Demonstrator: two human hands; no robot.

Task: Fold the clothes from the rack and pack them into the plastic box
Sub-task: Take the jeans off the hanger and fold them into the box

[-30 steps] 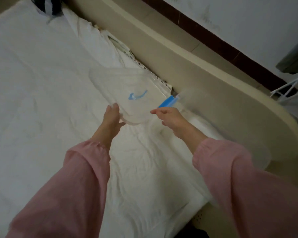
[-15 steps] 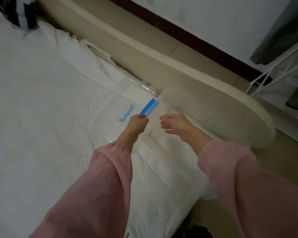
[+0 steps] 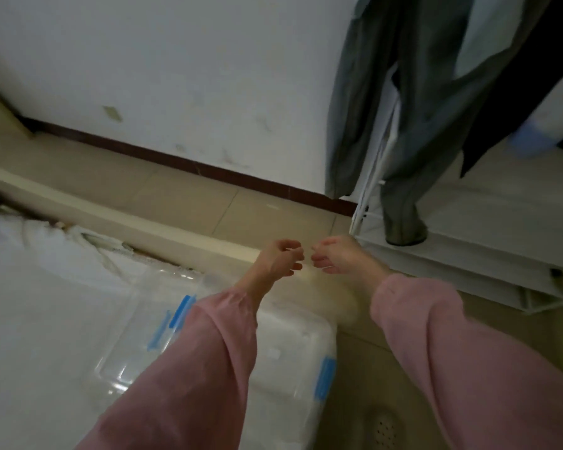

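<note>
Where our hands hung: our left hand (image 3: 278, 261) and right hand (image 3: 342, 258) floated side by side, fingertips nearly meeting, fingers loosely curled around nothing.
Plastic box: the clear plastic box (image 3: 283, 368) sat below and behind our left hand, under that forearm, with its blue latch (image 3: 325, 378) showing; we saw no clothes inside.
Clothes: a grey-green garment (image 3: 403, 125) hung on the white rack (image 3: 371, 190) above and ahead of our right hand, with a dark garment (image 3: 517, 92) beyond.
Progress: we judged nothing folded or packed yet; every step was left to do.
Edges: the beige bed frame (image 3: 143, 219) ran just beneath our left hand, and the rack's base lay just beyond our right.
Open room: the tiled floor (image 3: 273, 206) ahead of both hands, and the white bedsheet (image 3: 46, 319) to the left for folding.
</note>
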